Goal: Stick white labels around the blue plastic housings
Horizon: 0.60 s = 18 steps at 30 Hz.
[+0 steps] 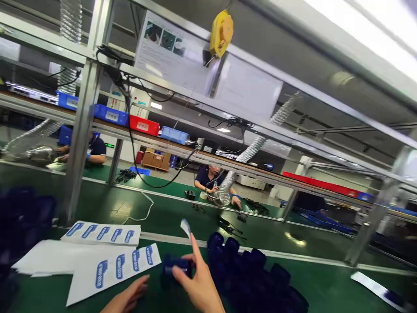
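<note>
My right hand (202, 278) grips a small dark blue plastic part (176, 268) between the thumb and the lower fingers; motion blur hides its exact kind. The index finger points up, and a small white-and-blue sticker (185, 227) clings to its tip. Lower left of it, my left hand (127, 296) is partly cut off by the frame edge, its fingers loosely extended with nothing visible in them. Just beyond that hand lies a label sheet (112, 271) with a row of blue printed stickers, and behind it another label sheet (100, 232) rests on white paper (48, 258).
Many dark blue parts (254, 278) are heaped right of my right hand, and a blurred pile (26, 230) is at far left. A metal post (81, 143) rises at left. A white strip (374, 289) lies far right. Two people sit across the bench.
</note>
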Available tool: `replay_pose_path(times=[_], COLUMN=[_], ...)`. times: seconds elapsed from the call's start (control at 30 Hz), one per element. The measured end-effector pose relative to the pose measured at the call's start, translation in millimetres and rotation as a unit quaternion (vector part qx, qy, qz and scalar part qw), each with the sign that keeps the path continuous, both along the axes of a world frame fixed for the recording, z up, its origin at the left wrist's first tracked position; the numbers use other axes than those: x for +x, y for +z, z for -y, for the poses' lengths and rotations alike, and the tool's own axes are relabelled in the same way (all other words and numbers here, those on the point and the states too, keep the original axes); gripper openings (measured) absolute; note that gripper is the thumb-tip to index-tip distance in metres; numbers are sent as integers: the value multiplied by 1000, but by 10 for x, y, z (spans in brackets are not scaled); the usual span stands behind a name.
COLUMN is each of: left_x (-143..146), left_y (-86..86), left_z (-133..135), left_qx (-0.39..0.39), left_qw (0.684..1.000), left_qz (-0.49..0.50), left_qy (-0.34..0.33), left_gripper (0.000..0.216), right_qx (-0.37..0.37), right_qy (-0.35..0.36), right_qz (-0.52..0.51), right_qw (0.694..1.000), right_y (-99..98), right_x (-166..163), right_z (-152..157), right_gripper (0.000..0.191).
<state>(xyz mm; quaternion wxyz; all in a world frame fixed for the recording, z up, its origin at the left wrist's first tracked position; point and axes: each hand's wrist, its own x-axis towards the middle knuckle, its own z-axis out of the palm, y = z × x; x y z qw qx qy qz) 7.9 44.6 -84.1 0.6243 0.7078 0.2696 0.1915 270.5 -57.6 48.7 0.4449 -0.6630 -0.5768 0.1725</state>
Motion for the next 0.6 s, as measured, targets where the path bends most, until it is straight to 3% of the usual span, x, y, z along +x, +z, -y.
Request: replay_pose_path(times=[0.07,0.1,0.23,0.33,0.5,0.6], left_x=[92,115,23,-120,-81,33], left_y=[28,82,399,515,303,196], left_z=[136,195,299,286,281,323], left_qx=[-77,-92,-49,28,145,220], left_qw=[995,991,965,963,957,932], left_qz=[63,100,242,233,225,266], left_qy=[5,12,90,130,110,107], left_gripper=[145,149,111,99,131,146], right_qx=[73,89,77,17,-71,-78], right_qy=[41,55,48,17,47,57], right_qz=[-191,-264,-396,-436,-535,-547], right_qw=[978,959,914,900,841,831], right_y=[-132,-221,-572,-673,-644,-685], right_x=[-332,-494,-927,-998,-1093,-1178], right_z=[-123,-169,-246,-261,-246,-209], right_gripper=[99,102,108,94,87,76])
